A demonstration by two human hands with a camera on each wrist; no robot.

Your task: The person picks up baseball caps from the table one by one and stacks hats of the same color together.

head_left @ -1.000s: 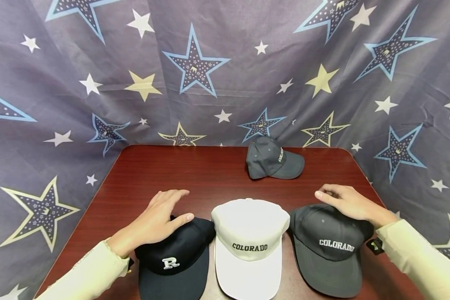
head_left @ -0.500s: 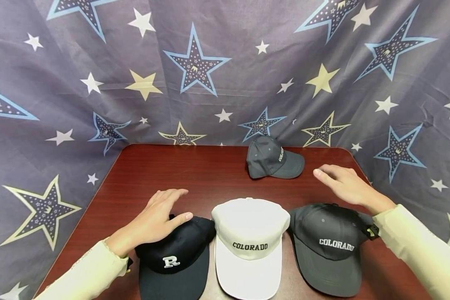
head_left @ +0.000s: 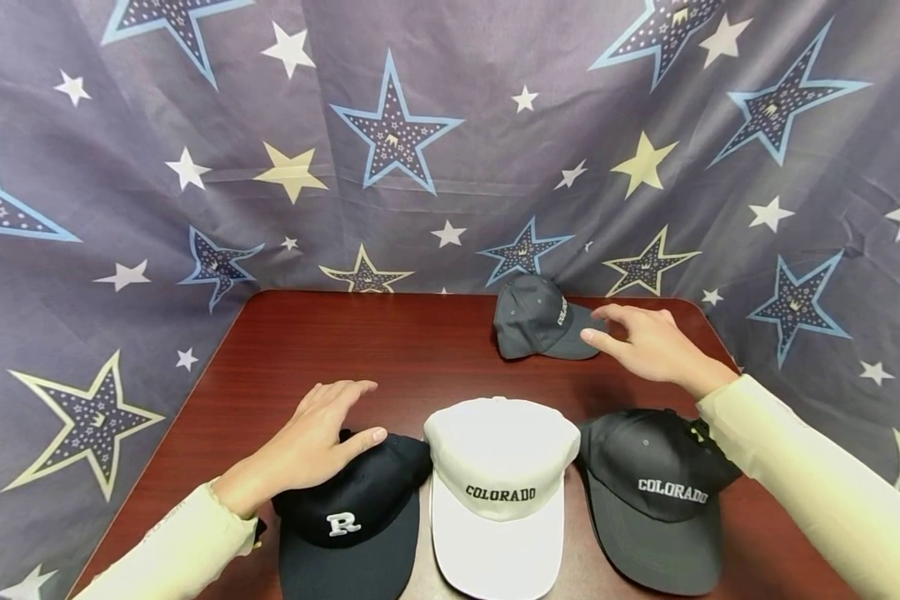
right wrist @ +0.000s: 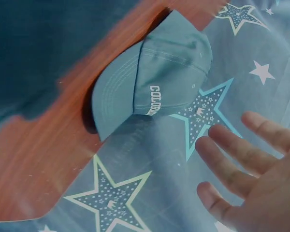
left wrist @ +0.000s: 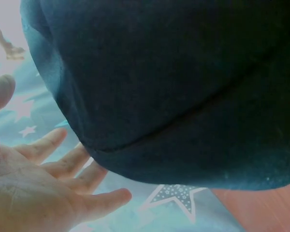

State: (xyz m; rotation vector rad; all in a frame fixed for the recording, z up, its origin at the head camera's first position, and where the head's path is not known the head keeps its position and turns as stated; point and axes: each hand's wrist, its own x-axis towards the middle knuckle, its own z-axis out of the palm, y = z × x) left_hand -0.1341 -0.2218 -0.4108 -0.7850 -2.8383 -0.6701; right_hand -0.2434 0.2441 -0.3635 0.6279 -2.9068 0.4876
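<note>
At the back of the table sits a grey baseball cap (head_left: 528, 312) lettered COLORADO, its brim pointing right. My right hand (head_left: 652, 342) reaches over the table with fingers extended, its fingertips overlapping that brim in the head view. In the right wrist view, the same hand (right wrist: 261, 179) shows spread fingers and nothing between them. Close by the crown of a black cap (head_left: 378, 487) with a white R, my left hand (head_left: 307, 442) hovers with loosely straight fingers. That crown, dark and large (left wrist: 174, 96), fills much of the left wrist view.
A white COLORADO cap (head_left: 498, 442) stands at the front middle, between the black one and a dark grey COLORADO cap (head_left: 645, 508). The right forearm passes over the dark grey cap's edge. A star-patterned cloth (head_left: 450, 150) hangs behind the red-brown table (head_left: 345, 342).
My right hand has moved forward and left, from above the front dark grey cap to the brim of the back cap. The left hand and the caps stay where they were.
</note>
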